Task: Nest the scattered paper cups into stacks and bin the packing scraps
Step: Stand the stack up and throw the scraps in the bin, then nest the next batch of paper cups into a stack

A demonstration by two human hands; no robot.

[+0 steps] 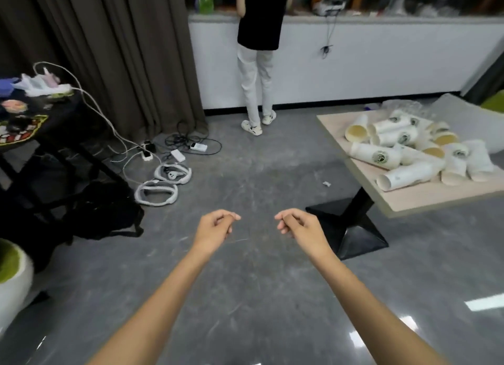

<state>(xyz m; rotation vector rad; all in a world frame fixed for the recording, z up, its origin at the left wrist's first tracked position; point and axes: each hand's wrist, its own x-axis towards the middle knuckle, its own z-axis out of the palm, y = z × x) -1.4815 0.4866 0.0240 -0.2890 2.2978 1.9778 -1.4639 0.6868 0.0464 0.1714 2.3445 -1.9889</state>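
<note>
Several white paper cups (403, 146) with green logos lie scattered on their sides in a heap on a light wooden table (436, 195) at the right. Crumpled clear plastic wrap (403, 107) sits behind the heap. A small white scrap (326, 184) lies on the grey floor near the table. My left hand (215, 228) and my right hand (300, 227) are stretched out over the floor, left of the table. Their fingers are loosely curled and hold nothing.
The table's black pedestal base (351, 225) stands just right of my right hand. A person (257, 64) stands at the far white wall. Cables and white coils (169, 171) lie on the floor at left, beside a black bag (103, 212) and a cluttered dark table (41, 124).
</note>
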